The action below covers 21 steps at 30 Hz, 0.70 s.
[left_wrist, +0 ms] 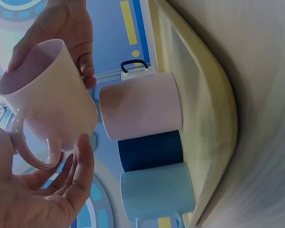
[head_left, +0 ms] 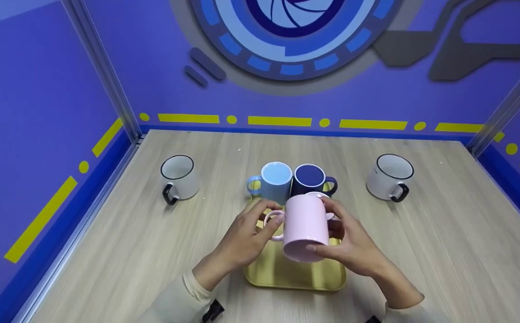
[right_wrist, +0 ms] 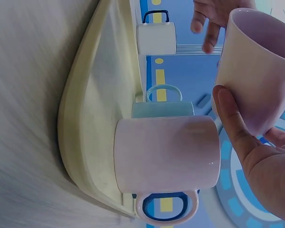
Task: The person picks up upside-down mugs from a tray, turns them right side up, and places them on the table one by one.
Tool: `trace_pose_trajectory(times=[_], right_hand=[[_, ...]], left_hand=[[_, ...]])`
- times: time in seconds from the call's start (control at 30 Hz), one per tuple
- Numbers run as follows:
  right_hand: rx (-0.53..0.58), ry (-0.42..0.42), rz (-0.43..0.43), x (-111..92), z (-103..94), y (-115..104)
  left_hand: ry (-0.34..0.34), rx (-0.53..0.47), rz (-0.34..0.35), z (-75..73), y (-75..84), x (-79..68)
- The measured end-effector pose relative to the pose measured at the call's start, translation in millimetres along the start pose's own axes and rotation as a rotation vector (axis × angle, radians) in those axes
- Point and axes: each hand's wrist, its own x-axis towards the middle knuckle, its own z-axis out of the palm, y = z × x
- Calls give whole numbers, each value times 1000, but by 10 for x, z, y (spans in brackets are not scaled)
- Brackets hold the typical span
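Note:
A pink mug point(head_left: 305, 220) is held tilted above the yellow tray point(head_left: 295, 283), its open mouth showing in both wrist views. My left hand point(head_left: 246, 237) has its thumb and fingers around the handle side of this mug. From the other side my right hand point(head_left: 358, 244) grips it, fingers on the wall and thumb over the end nearer me. A second pink mug point(right_wrist: 168, 154) stands on the tray, mostly hidden in the head view. Behind it on the tray are a light blue mug point(head_left: 276, 181) and a navy mug point(head_left: 309, 176), side by side.
White enamel mugs with black rims and handles stand on the table point(head_left: 174, 260) at both sides: one left mug point(head_left: 183, 179) and one right mug point(head_left: 387, 177). Blue-purple panels point(head_left: 152, 67) enclose the table at the back and sides.

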Motion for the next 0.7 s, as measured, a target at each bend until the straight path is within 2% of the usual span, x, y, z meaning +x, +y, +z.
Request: trace_pose_trajectory(times=[0.2,0.43,0.7], right_hand=[[27,23,91,9,-12,-24],[87,14,161,24,6,-65],[124,6,180,34,4,-83]], left_hand=[[-20,82,188,-30,-14,-21],[-84,164,269,-44,-69,-26],[-65,256,410,-49,-102,-8]])
